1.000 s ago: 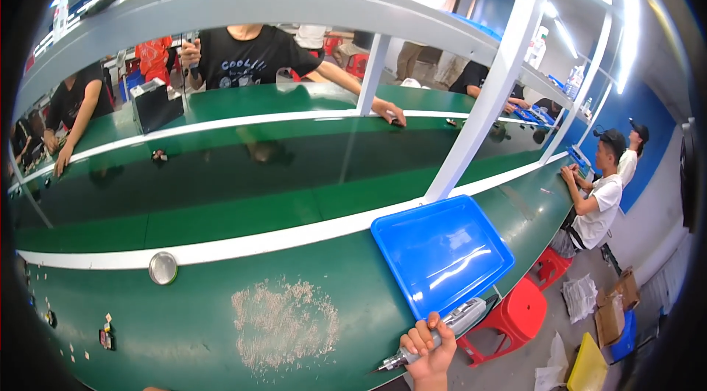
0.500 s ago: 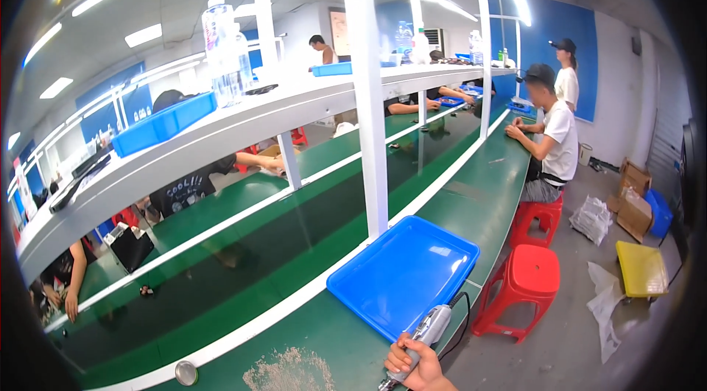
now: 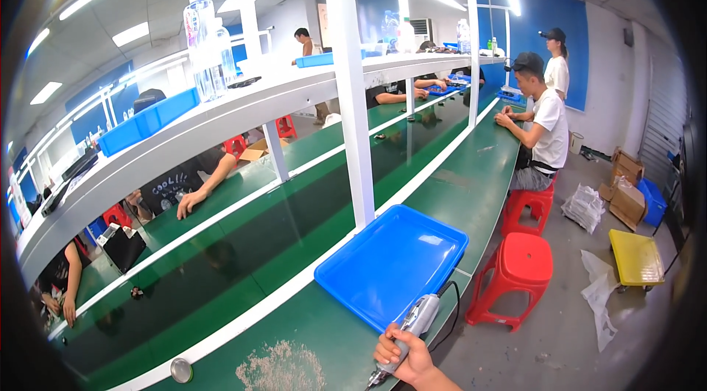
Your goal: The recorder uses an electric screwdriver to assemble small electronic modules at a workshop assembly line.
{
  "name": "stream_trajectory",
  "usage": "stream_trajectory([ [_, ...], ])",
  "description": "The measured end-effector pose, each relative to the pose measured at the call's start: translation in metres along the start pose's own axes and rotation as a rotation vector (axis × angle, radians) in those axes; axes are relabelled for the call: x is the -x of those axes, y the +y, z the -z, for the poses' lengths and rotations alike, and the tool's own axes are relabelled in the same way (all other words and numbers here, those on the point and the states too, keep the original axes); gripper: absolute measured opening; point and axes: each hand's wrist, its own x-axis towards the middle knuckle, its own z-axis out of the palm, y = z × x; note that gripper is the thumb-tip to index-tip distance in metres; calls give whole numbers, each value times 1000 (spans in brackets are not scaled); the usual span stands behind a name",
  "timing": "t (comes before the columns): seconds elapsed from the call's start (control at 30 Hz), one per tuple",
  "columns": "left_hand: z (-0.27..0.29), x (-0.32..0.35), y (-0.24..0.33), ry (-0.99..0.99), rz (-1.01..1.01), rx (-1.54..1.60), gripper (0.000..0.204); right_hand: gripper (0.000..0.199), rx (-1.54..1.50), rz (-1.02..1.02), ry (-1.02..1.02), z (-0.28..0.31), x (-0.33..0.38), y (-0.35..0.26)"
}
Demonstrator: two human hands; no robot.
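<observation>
My right hand [image 3: 403, 356] is closed round the body of a grey electric screwdriver [image 3: 420, 315] at the lower right. The tool is tilted, its metal tip end [image 3: 375, 378] pointing down to the lower left. From its upper end a black cable [image 3: 456, 310] loops down past the bench edge. Just beyond the hand, a shallow blue tray [image 3: 394, 262] rests on the green bench [image 3: 471, 192]; nothing shows inside it. My left hand is out of view.
A white post [image 3: 352, 96] and raised shelf [image 3: 177, 118] stand beside the dark green conveyor belt [image 3: 243, 258]. A round metal lid-like disc [image 3: 181, 370] lies on the white rail. Red stools [image 3: 524, 258] stand at right. Co-workers sit across the belt and farther along the bench.
The view has shifted slightly, with my right hand and the screwdriver appearing a little higher and farther left. Across the belt, a co-worker's hand has moved left.
</observation>
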Motion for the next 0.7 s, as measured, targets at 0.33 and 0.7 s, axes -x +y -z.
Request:
stream_trajectory([
  [0.33, 2, 3, 3, -23, 39, 46, 31, 12, 11, 20, 25, -3, 4, 1],
  [0.7, -10, 1, -18, -115, 25, -113, 26, 17, 95, 70, 110, 2, -11, 11],
])
